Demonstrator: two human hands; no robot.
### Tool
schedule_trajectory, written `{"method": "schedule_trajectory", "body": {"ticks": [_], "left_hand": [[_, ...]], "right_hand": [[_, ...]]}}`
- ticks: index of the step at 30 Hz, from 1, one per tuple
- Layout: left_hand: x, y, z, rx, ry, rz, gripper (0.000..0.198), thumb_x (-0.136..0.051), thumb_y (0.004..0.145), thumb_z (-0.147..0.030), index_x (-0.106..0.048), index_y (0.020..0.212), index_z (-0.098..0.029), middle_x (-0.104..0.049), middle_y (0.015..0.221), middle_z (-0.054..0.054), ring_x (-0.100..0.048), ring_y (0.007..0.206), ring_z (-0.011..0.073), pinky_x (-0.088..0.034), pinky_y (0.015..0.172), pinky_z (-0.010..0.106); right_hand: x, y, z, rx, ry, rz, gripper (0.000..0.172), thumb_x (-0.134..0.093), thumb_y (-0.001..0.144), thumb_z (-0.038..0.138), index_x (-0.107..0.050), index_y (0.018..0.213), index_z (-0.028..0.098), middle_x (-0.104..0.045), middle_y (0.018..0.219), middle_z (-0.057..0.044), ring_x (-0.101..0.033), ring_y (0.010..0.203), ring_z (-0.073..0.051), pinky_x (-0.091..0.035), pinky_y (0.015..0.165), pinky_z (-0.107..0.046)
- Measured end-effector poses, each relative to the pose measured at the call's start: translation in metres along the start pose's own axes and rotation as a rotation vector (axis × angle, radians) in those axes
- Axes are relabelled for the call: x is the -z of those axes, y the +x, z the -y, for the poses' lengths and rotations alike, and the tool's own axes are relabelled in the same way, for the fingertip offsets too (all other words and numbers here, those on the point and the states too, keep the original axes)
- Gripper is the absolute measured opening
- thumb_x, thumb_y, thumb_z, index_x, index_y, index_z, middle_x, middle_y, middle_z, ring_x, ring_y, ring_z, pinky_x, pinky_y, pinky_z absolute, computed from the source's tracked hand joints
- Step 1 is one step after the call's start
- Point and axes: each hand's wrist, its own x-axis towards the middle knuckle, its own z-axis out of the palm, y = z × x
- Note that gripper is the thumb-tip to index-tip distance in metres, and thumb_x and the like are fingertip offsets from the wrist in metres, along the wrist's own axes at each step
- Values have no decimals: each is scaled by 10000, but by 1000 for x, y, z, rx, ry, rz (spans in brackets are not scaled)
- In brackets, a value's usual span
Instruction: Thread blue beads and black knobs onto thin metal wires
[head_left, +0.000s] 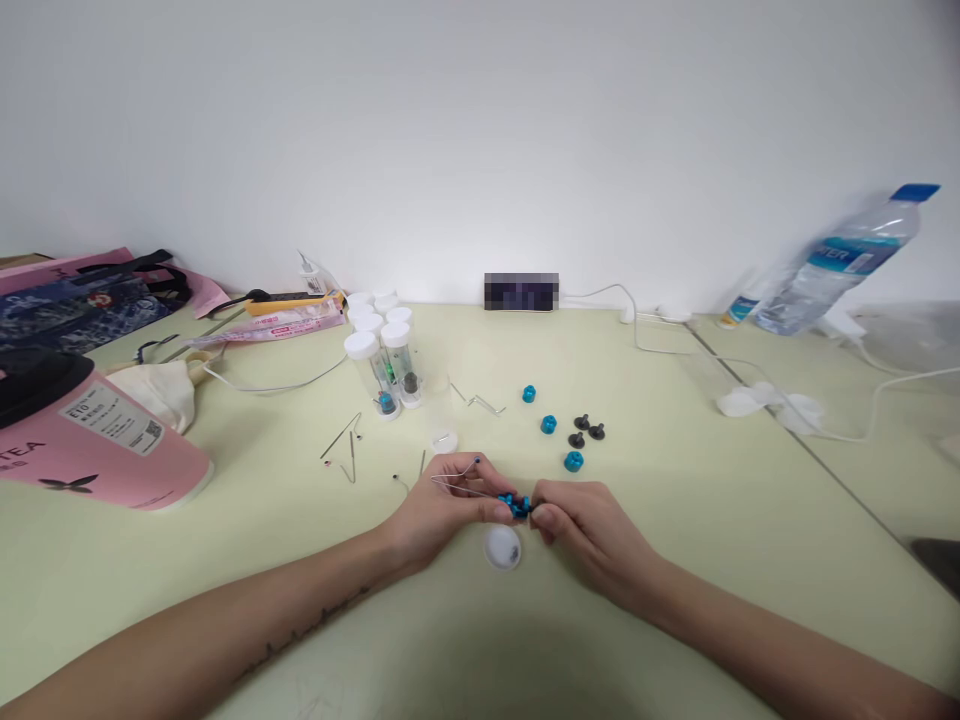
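Note:
My left hand [435, 510] is closed on a small blue metal part [514, 505], and a thin bent wire [456, 476] with a dark tip sticks out over its fingers. Against the right side of that part, my right hand [592, 530] pinches a small black piece [535, 506], mostly hidden by the fingers. Just below the hands, a round white cap [501, 549] lies on the table. To their right are loose blue parts [549, 425] and black disc-based pieces with short stems [577, 440]. An uncapped clear tube [442, 415] stands beyond my left hand.
Several white-capped clear tubes [363, 348] stand at the back left, with bent wires [351, 455] before them. A pink cup [112, 440] is at far left. Across the right side are a water bottle [840, 265], white cables [675, 350] and a table seam. A wall closes the back.

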Motion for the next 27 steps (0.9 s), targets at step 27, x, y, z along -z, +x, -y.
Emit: {"method": "schedule_trajectory", "body": {"ticks": [27], "left_hand": [[4, 2, 3, -68, -5, -49, 152, -780, 656, -119, -670, 761, -125, -723, 733, 35, -642, 690, 124, -471, 733, 253]], "right_hand": [[-1, 0, 5, 27, -7, -116, 96, -448, 952, 261, -534, 947, 220, -572, 751, 13, -495, 601, -121, -355, 578, -225]]}}
